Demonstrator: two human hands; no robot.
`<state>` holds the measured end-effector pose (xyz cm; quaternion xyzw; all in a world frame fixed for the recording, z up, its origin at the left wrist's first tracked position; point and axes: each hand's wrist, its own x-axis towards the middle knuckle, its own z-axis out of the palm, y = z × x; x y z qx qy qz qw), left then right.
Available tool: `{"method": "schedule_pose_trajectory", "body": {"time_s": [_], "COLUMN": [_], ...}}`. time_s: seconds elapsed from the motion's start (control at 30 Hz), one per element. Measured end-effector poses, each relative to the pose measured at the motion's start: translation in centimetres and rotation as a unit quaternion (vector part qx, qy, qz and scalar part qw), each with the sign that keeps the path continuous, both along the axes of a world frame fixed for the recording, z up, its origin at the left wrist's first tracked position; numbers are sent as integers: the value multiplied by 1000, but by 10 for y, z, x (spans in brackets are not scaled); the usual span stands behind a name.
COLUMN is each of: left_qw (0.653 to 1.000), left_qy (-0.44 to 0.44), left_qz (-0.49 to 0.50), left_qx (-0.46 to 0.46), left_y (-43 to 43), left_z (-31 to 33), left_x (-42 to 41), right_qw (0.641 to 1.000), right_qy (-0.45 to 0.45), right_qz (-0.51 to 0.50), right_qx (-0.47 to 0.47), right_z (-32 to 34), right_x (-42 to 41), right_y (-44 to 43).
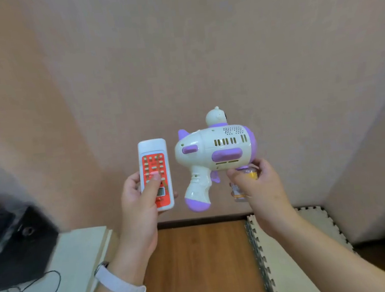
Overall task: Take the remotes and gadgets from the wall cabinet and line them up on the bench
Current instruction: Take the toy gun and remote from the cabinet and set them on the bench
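Note:
My left hand [138,200] holds a white remote [154,161] with a red button panel upright, thumb pressed on its buttons. My right hand [256,182] grips a white and purple toy bubble gun [215,148] from below, by the small bottle fixed under its barrel. The gun's barrel points right and its handle hangs down between my hands. Both items are raised in front of a plain pinkish wall. No wall cabinet is in view.
A pale surface [79,253] at lower left carries a black box [14,245] and a thin black cable [35,290]. Below my hands lies a wooden floor [199,264], and to its right a beige foam puzzle mat [292,242].

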<state>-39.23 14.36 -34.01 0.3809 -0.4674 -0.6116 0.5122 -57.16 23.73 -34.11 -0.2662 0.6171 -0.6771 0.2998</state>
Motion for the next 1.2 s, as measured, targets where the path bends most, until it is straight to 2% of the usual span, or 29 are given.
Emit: {"method": "schedule_pose_trajectory", "body": {"time_s": [0.33,0.63,0.9,1.03,1.2], "left_qw": [978,921,857,820,777], "left_qy": [-40,-43,-38,-57,-84], "left_qz": [-203,-388,-514,-567,-620], "left_qx": [-12,-2,16,43,67], "left_y": [171,297,360,378,390], "left_z": [5,7,-17,-39,-59], "left_x": [-165,-293,-424,-490,-561], "right_qw": [980,917,849,809,777], "right_qy": [-32,-34,-36,-40,-27], "right_qz": [-195,-396,-527,-586,-628], "right_qx": [-18,-25,-3,18,45], "right_z": [-8,-7,-25,-31,-31], "right_x": [-116,-192,-251,-288,-337], "right_y": [237,401,480,497,500]}}
